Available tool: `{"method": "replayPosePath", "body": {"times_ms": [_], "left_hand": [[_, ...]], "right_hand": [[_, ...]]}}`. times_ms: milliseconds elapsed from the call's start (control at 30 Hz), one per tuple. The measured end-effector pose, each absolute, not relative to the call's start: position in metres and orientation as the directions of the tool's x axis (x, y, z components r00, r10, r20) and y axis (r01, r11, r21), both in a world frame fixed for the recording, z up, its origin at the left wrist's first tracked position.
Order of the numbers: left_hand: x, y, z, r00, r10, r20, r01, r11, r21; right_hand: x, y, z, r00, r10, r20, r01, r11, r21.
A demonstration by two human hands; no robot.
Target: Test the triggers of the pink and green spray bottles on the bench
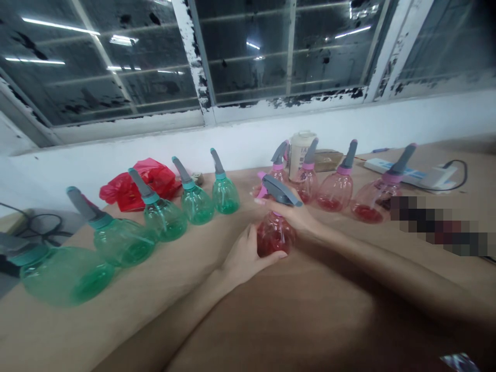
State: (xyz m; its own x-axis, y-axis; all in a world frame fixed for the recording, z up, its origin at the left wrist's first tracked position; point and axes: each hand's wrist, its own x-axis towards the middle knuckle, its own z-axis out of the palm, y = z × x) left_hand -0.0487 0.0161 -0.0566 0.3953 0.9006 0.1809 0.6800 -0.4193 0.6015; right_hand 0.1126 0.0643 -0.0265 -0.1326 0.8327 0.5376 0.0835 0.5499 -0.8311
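Observation:
A pink spray bottle point(275, 235) with a grey and pink spray head point(282, 190) stands upright in front of me, with red liquid inside. My left hand point(246, 256) wraps around the lower part of its body, thumb across the near side. Up at the neck, just under the spray head, my right hand point(292, 213) grips the same bottle; some of its fingers are hidden behind the head. Close behind stand several more pink spray bottles point(336, 188), each holding a little red liquid. To the left runs a row of green spray bottles point(166, 219) with green liquid.
A red plastic bag point(145, 181) lies behind the green bottles. At the back, a white cup point(302, 150) stands beside a brown packet point(327, 160). A white power strip point(414, 173) with a cable lies at right. The wooden table point(217, 330) meets a white wall under windows.

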Motion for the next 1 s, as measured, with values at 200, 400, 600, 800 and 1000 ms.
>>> {"method": "replayPosePath", "body": {"times_ms": [200,400,600,800,1000], "left_hand": [[-0.0489,0.0161,-0.0553,0.393,0.904,0.170,0.688,-0.411,0.598],[-0.0486,0.0164,-0.0558,0.389,0.902,0.185,0.682,-0.418,0.601],[-0.0508,0.0173,-0.0569,0.410,0.899,0.155,0.663,-0.411,0.626],[-0.0510,0.0171,-0.0563,0.412,0.897,0.158,0.667,-0.415,0.619],[-0.0494,0.0174,-0.0564,0.405,0.902,0.149,0.666,-0.402,0.629]], "right_hand": [[0.1125,0.0636,-0.0241,-0.180,0.821,0.542,-0.018,0.548,-0.836],[0.1125,0.0640,-0.0250,-0.172,0.839,0.517,0.014,0.527,-0.850],[0.1112,0.0611,-0.0191,-0.133,0.840,0.525,0.081,0.537,-0.839],[0.1114,0.0604,-0.0200,-0.080,0.864,0.498,0.167,0.504,-0.847],[0.1113,0.0593,-0.0187,-0.104,0.848,0.520,0.133,0.530,-0.837]]}}
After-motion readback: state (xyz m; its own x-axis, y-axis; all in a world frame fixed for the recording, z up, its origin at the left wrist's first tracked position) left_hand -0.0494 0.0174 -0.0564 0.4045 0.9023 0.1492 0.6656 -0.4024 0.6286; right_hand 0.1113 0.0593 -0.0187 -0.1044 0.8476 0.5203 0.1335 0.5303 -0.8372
